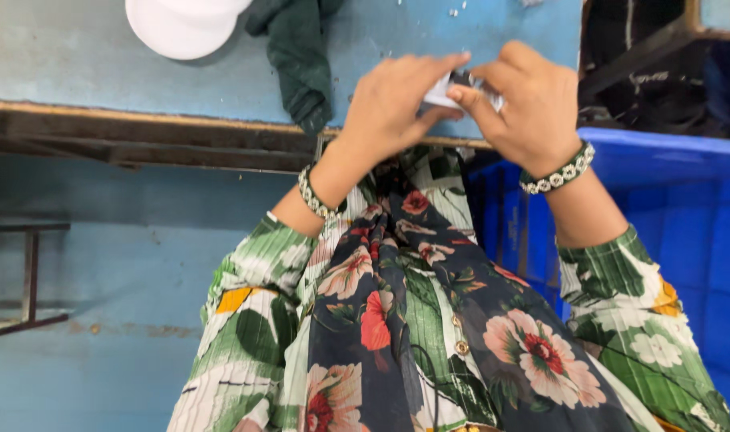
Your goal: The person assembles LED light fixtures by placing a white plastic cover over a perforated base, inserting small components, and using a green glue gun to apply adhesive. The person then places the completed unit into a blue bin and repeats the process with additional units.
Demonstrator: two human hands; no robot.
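The small white and dark piece (pixel 461 86) sits between both hands, just above the edge of the blue desk (pixel 85 72). The left hand (pixel 393 104) pinches it from one side, and the right hand (pixel 529 104) pinches it from the other. A dark green cloth (pixel 297 56) and a white cap (pixel 181 24) lie on the desk. A blue crate (pixel 685 208) stands by the right arm; what is inside cannot be seen.
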